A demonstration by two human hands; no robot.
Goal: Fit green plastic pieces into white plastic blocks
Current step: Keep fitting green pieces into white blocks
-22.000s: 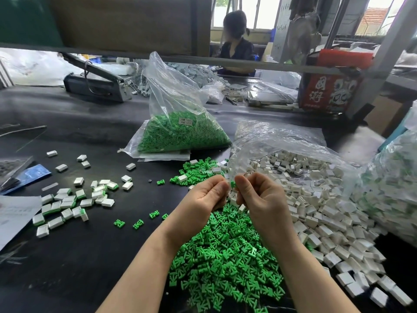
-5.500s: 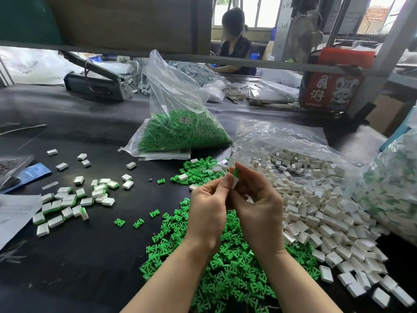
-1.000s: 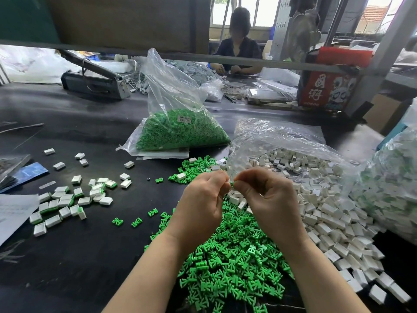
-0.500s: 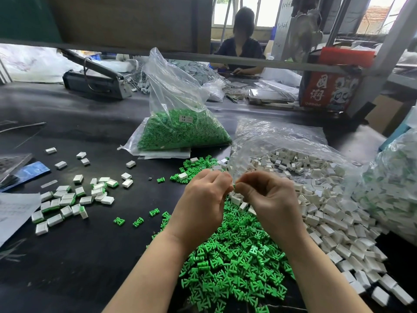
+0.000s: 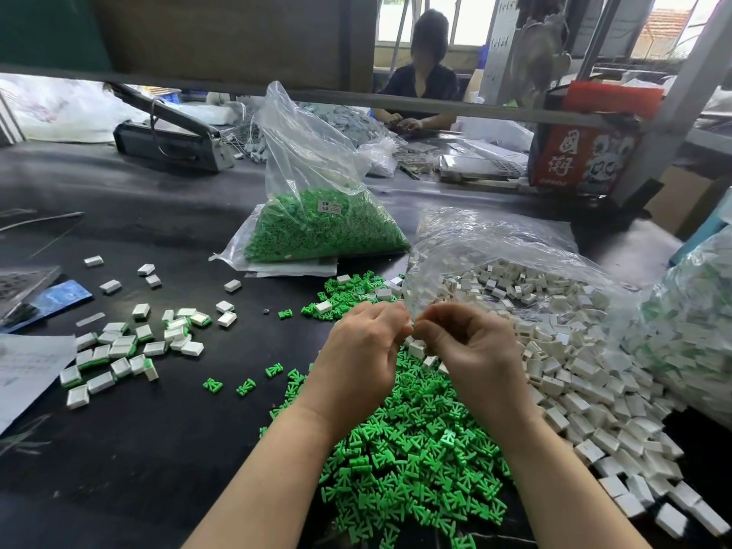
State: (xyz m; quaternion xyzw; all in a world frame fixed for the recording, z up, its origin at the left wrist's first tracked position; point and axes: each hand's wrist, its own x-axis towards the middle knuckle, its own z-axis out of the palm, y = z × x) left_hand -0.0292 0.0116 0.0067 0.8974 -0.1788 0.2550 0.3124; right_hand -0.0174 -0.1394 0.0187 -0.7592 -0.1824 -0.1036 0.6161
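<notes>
Left hand [image 5: 358, 360] and right hand [image 5: 473, 352]: both curling, fingertips meeting; what they are pinching is hidden. Loose green plastic pieces [image 5: 412, 449] lying mid-worktop beside small white plastic blocks [image 5: 586, 374]. Risk: a misaligned piece jamming or dropping into the heap.

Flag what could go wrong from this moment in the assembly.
1. The left hand and right hand meet fingertip to fingertip, hiding the part; a misaligned fit could go unnoticed.
2. A piece slipping from the grip would likely drop into the loose green pieces directly below and be hard to find.
3. The white blocks spill against the green pile, so a forearm could mix them further.
</notes>
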